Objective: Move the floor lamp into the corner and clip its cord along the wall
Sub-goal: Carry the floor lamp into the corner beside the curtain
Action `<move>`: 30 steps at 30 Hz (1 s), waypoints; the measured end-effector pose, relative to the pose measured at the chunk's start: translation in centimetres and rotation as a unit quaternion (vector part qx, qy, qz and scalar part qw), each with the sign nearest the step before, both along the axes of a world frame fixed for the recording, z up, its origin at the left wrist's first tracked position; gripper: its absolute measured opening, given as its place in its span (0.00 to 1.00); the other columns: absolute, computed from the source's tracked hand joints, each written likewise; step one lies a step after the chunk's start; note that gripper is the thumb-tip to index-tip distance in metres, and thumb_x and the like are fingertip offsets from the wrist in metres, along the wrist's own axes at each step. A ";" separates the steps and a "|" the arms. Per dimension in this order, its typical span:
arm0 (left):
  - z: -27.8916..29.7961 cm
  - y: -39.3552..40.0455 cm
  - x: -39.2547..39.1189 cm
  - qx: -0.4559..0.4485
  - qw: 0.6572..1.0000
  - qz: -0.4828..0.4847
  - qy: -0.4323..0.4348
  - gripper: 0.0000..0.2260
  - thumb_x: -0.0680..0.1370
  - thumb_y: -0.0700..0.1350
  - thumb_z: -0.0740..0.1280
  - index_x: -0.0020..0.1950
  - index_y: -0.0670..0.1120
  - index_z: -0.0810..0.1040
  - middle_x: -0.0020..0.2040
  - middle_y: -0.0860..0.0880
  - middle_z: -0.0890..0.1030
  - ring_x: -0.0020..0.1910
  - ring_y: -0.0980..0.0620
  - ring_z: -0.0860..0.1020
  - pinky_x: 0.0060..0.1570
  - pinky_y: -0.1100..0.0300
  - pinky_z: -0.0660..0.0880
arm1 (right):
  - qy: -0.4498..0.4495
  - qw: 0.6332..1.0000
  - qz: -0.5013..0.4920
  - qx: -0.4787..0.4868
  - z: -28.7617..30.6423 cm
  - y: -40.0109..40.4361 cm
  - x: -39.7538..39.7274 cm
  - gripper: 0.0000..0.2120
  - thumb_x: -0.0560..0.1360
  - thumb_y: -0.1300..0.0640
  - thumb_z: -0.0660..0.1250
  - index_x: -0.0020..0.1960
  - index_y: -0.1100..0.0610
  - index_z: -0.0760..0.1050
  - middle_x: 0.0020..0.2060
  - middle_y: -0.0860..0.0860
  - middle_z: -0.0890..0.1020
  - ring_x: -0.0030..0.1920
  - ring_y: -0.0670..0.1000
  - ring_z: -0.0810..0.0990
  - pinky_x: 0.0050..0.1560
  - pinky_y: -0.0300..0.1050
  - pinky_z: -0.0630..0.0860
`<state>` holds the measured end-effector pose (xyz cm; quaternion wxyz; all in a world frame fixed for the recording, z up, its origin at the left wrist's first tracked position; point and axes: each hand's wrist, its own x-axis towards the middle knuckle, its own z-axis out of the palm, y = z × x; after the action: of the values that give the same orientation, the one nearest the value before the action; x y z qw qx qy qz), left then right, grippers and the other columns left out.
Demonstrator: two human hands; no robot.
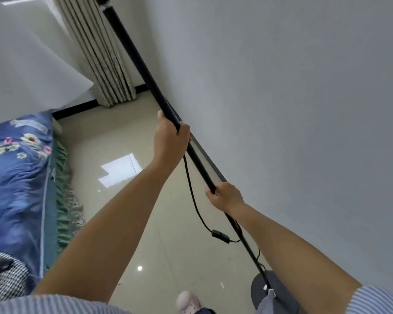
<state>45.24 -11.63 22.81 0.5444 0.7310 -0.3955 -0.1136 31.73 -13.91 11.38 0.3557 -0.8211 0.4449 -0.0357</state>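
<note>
The floor lamp's black pole (132,48) runs slantwise from the top centre down to its round dark base (259,288) on the floor at bottom right, close to the grey wall. My left hand (171,138) is wrapped around the pole about halfway up. Lower on the pole, my right hand (226,196) grips it too. The black cord (192,191) hangs loose from under my left hand, loops down to an inline switch (220,236) and runs back toward the pole. The lamp head is out of view.
The grey wall (293,98) with a dark baseboard fills the right. Beige curtains (104,64) hang in the far corner. A bed with a blue floral cover (16,173) lies at left. Glossy tile floor (123,137) lies between. A pink slipper (188,301) shows at the bottom.
</note>
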 end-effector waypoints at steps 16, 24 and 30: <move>2.6 -13.6 37.3 0.000 0.996 0.074 -0.043 0.13 0.78 0.36 0.56 0.60 0.32 0.61 0.35 0.43 0.71 0.36 0.43 0.73 0.38 0.48 0.76 | 0.027 0.992 0.126 -0.011 2.7 -15.2 37.6 0.23 0.76 0.56 0.58 0.24 0.52 0.57 0.22 0.50 0.63 0.22 0.48 0.62 0.24 0.41 0.58; 2.7 -22.3 55.0 0.031 0.994 0.105 -0.011 0.14 0.78 0.38 0.56 0.61 0.33 0.59 0.40 0.35 0.74 0.44 0.32 0.79 0.46 0.37 0.78 | 0.026 0.989 0.147 0.017 2.4 -25.5 56.2 0.21 0.76 0.57 0.59 0.25 0.53 0.60 0.22 0.50 0.65 0.23 0.50 0.63 0.27 0.43 0.61; 2.1 -29.5 69.4 0.032 0.992 0.118 0.007 0.13 0.78 0.38 0.56 0.60 0.33 0.59 0.40 0.34 0.75 0.40 0.35 0.78 0.46 0.37 0.78 | 0.041 0.987 0.158 -0.006 2.2 -33.3 70.8 0.21 0.76 0.57 0.59 0.25 0.53 0.60 0.23 0.49 0.66 0.23 0.48 0.63 0.25 0.41 0.59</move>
<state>114.65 -41.17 24.93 0.5328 0.7889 -0.2989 -0.0661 102.50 -47.17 13.62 0.3339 -0.8837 0.3240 0.0519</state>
